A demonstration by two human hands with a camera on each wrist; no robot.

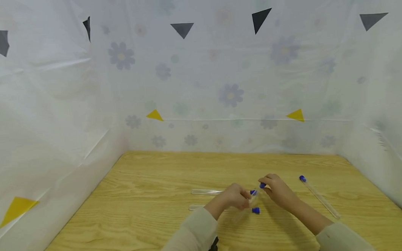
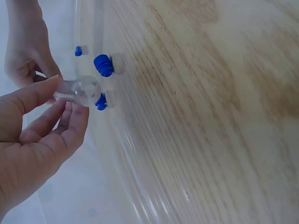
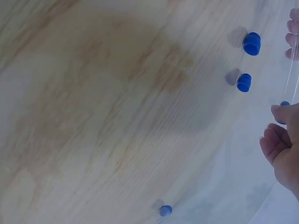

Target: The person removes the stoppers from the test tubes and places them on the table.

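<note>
In the head view my left hand [image 1: 237, 196] pinches a clear test tube [image 2: 86, 91], its rounded bottom toward the left wrist camera. My right hand [image 1: 277, 191] holds a blue cap [image 1: 262, 185] between thumb and fingers. In the right wrist view the tube runs from the left fingers down to that cap; whether the cap sits in the mouth cannot be made out. Two loose blue caps, one farther [image 1: 253, 192] and one nearer [image 1: 256, 210], lie on the table below the hands. Two clear tubes, a farther one [image 1: 206, 191] and a nearer one [image 1: 196, 207], lie partly behind the left hand and arm.
A test tube [image 1: 319, 197] with a blue cap [image 1: 302, 178] at its far end lies right of my right hand. The wooden table [image 1: 139, 189] is bounded by white flower-patterned sheeting [image 1: 199, 84] at the back and both sides.
</note>
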